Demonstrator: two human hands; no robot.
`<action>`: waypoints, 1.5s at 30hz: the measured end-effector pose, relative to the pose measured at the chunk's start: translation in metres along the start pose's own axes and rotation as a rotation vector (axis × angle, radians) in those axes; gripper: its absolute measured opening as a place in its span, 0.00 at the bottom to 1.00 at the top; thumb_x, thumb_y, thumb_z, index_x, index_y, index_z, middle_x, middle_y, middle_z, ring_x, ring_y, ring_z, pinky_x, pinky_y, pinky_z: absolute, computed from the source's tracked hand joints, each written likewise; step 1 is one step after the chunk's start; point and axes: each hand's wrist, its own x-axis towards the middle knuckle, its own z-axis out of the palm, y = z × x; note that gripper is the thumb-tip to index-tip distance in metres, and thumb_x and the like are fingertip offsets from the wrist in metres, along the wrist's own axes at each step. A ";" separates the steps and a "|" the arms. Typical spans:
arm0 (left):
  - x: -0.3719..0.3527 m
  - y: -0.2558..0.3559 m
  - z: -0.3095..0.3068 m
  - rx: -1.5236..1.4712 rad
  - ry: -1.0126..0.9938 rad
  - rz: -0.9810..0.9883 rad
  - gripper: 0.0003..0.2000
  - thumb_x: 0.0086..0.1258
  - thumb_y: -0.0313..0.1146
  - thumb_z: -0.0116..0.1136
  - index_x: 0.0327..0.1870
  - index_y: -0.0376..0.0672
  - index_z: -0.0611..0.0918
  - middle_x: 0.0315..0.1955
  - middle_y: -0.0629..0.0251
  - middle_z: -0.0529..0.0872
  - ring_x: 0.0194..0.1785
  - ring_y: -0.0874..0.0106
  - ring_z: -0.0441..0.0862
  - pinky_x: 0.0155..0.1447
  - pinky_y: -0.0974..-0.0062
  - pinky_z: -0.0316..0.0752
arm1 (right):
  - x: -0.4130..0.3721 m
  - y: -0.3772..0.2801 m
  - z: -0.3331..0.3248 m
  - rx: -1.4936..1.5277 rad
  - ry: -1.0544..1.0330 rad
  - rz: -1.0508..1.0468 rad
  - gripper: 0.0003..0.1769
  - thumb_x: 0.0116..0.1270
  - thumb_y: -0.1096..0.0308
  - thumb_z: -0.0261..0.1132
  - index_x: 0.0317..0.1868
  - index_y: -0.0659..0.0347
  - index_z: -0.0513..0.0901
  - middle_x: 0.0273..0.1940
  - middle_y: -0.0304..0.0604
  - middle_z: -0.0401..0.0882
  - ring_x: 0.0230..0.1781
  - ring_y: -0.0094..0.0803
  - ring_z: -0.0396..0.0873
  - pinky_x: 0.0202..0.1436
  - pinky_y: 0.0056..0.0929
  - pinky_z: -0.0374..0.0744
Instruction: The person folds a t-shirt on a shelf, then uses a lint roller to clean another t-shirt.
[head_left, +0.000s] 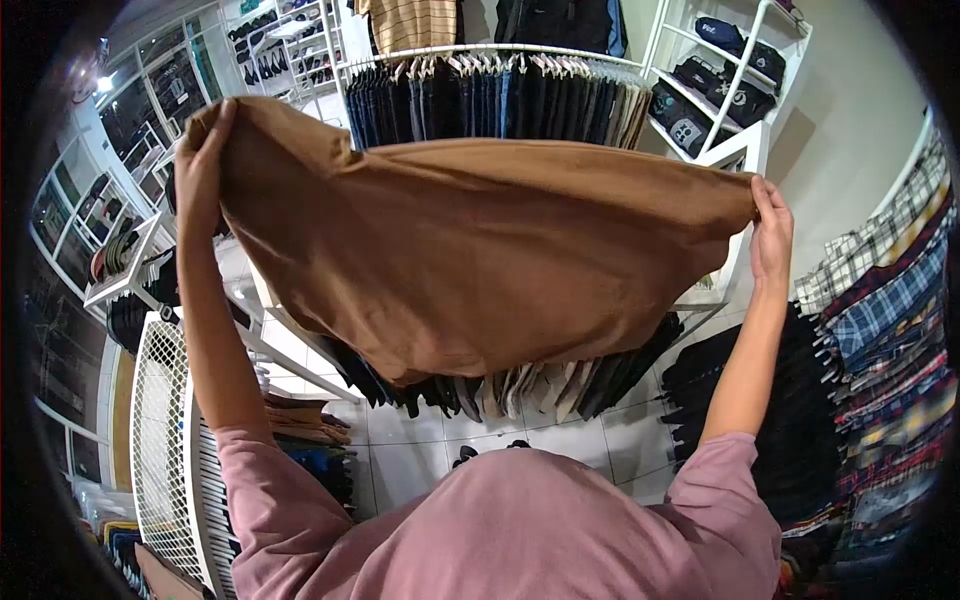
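Note:
A plain brown garment (480,250) is stretched out wide in front of me, its kind not clear from this side. My left hand (203,170) is closed on its upper left corner, held high. At the upper right corner, the fingers of my right hand (770,225) pinch the cloth. Between the hands the top edge runs nearly straight, with a small fold near the left. The lower part sags in loose creases and hides the middle of a clothes rack behind it.
Dark trousers (480,100) hang on a curved rail ahead. Caps fill a white shelf (735,75) at the back right. Checked shirts (890,310) and black garments (750,400) hang on my right. A white mesh panel (160,430) stands close on my left. White tiles (560,440) cover the floor.

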 end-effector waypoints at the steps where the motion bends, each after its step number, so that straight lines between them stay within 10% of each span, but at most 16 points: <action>1: 0.004 0.013 -0.001 0.021 0.009 0.038 0.15 0.74 0.40 0.67 0.53 0.39 0.88 0.44 0.70 0.89 0.47 0.79 0.83 0.56 0.80 0.75 | 0.001 -0.005 0.003 -0.009 -0.023 -0.049 0.11 0.77 0.62 0.65 0.49 0.60 0.85 0.46 0.36 0.86 0.49 0.22 0.80 0.59 0.25 0.73; 9: 0.009 -0.029 -0.040 -0.257 0.021 -0.055 0.17 0.71 0.42 0.61 0.50 0.37 0.87 0.40 0.65 0.86 0.45 0.73 0.81 0.56 0.77 0.73 | -0.043 -0.003 0.016 -0.001 0.219 -0.300 0.14 0.81 0.62 0.60 0.49 0.67 0.80 0.47 0.40 0.83 0.49 0.23 0.79 0.56 0.25 0.77; 13: -0.059 -0.014 -0.008 0.117 0.147 0.141 0.15 0.78 0.38 0.58 0.54 0.35 0.86 0.46 0.64 0.87 0.51 0.76 0.80 0.60 0.77 0.71 | -0.080 0.021 0.028 -0.344 0.599 -0.447 0.12 0.81 0.64 0.60 0.44 0.66 0.80 0.40 0.38 0.83 0.40 0.20 0.78 0.46 0.21 0.77; 21: -0.064 -0.032 -0.004 0.193 0.382 0.177 0.15 0.80 0.33 0.57 0.59 0.32 0.85 0.54 0.58 0.88 0.57 0.71 0.83 0.65 0.75 0.73 | -0.075 0.014 0.032 -0.384 0.416 -0.337 0.11 0.81 0.65 0.61 0.44 0.66 0.80 0.39 0.37 0.81 0.39 0.19 0.77 0.45 0.20 0.76; 27: 0.089 -0.077 0.080 0.557 0.004 0.298 0.16 0.78 0.39 0.57 0.57 0.41 0.86 0.52 0.53 0.90 0.57 0.64 0.87 0.63 0.72 0.75 | 0.060 0.049 0.051 -0.390 0.277 -0.015 0.16 0.77 0.62 0.66 0.46 0.70 0.84 0.41 0.40 0.86 0.41 0.21 0.80 0.46 0.21 0.77; 32: 0.130 -0.202 0.151 0.617 -0.093 0.115 0.19 0.75 0.50 0.59 0.56 0.46 0.87 0.46 0.49 0.90 0.52 0.51 0.88 0.56 0.63 0.79 | 0.145 0.202 0.049 -0.536 0.197 -0.039 0.19 0.74 0.56 0.68 0.42 0.68 0.86 0.37 0.43 0.87 0.38 0.28 0.82 0.46 0.27 0.78; 37: 0.056 -0.268 0.158 0.250 -0.206 -0.037 0.17 0.77 0.41 0.61 0.52 0.34 0.87 0.41 0.60 0.92 0.48 0.77 0.83 0.54 0.75 0.76 | 0.092 0.261 0.055 -0.467 0.036 0.193 0.13 0.69 0.65 0.72 0.43 0.68 0.87 0.37 0.42 0.89 0.38 0.25 0.83 0.45 0.26 0.80; 45: -0.032 -0.198 0.082 0.022 -0.287 -0.062 0.13 0.78 0.34 0.58 0.50 0.31 0.85 0.40 0.67 0.86 0.46 0.79 0.80 0.54 0.77 0.74 | 0.032 0.233 0.040 -0.249 0.045 0.078 0.15 0.66 0.77 0.70 0.50 0.63 0.76 0.35 0.39 0.83 0.39 0.22 0.79 0.43 0.23 0.77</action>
